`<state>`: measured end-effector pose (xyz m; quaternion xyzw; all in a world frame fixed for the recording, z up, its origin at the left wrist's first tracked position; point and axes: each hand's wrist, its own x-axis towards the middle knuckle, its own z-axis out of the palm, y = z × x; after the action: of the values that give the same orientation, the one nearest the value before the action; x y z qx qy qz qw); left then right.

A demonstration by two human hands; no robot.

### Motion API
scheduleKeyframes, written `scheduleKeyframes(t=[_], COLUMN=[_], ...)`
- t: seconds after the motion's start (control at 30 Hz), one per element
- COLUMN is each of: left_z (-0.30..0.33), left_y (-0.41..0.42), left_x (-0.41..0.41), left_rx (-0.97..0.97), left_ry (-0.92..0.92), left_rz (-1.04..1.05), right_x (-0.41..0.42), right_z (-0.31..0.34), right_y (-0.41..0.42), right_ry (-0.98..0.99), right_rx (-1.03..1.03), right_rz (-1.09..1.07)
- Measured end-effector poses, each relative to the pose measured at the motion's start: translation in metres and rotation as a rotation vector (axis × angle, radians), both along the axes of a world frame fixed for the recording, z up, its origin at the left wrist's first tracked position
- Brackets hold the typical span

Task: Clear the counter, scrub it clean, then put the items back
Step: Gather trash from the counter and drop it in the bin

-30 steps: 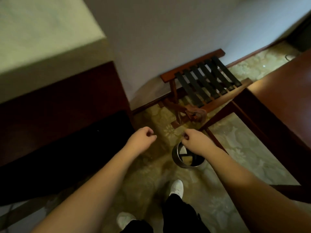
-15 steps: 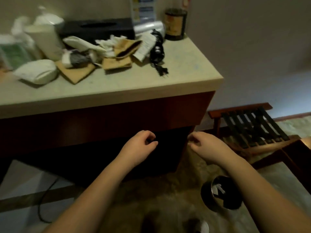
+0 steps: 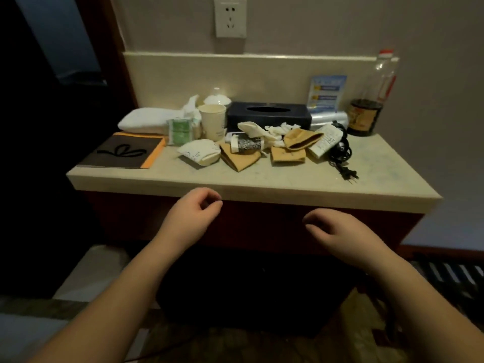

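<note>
Head view, looking down at a pale stone worktop (image 3: 262, 184) on a dark red cabinet, still crowded with clutter. The landmark is a dark tissue box (image 3: 268, 115) at the back centre. Just left of the tissue box stands a paper cup (image 3: 212, 121), and further left lie a green packet (image 3: 179, 131), a folded white towel (image 3: 146, 121) and a dark folder with orange edging (image 3: 123, 152). In front of the tissue box sit crumpled white wrappers and tan paper sleeves (image 3: 288, 149). Right of the tissue box lie a coiled black power cord (image 3: 340, 150) and, at the back corner, a nearly empty bottle (image 3: 372, 100) with dark liquid. A wall socket (image 3: 230, 17) is mounted above the tissue box.

The left hand (image 3: 193, 216) hovers below the worktop's front edge, fingers loosely curled, holding nothing. The right hand (image 3: 337, 231) hangs lower and to the right of it, likewise relaxed and empty.

A second ago the view pointed at the floor, a luggage rack and a small bin; half a second ago it swung up to the worktop's corner. Now the whole worktop is framed. This suggests the person has just turned to face the job, and clearing has not yet begun: nothing is lifted away
</note>
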<state>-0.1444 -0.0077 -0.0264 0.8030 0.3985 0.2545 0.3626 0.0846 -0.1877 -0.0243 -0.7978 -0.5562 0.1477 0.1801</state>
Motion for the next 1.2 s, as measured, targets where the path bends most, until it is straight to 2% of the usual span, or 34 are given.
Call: scheduleKeyframes(t=[0.1,0.2,0.3,0.5,0.7,0.97,1.2], left_z=[0.017,0.029,0.035,0.038,0.044,0.044,0.046], left_y=[0.031,0.067,0.102,0.127,0.139,0.150,0.152], left_x=[0.002,0.014,0.027,0.058,0.081,0.092,0.103], left_rx=[-0.016,-0.020,-0.042,-0.115,-0.178,-0.228,-0.277], left_ry=[-0.062,-0.027,0.092,0.342,0.440,0.362,0.243], left_rz=[0.112,0.239,0.325,0.448,0.505,0.595,0.605], right_x=[-0.002,-0.002,0.005,0.035,0.055,0.059,0.063], right_z=[0.024,0.050,0.071,0.088,0.082,0.072,0.066], right_y=[0.022,0.047,0.077,0.142,0.193,0.224,0.231], right_ry=[-0.047,-0.096,-0.192,-0.249,-0.248,-0.194,-0.304], right_rx=[0.052,0.056,0.113,0.163,0.137,0.145,0.198], right_rz=[0.030,0.074,0.114,0.088,0.083,0.170,0.198])
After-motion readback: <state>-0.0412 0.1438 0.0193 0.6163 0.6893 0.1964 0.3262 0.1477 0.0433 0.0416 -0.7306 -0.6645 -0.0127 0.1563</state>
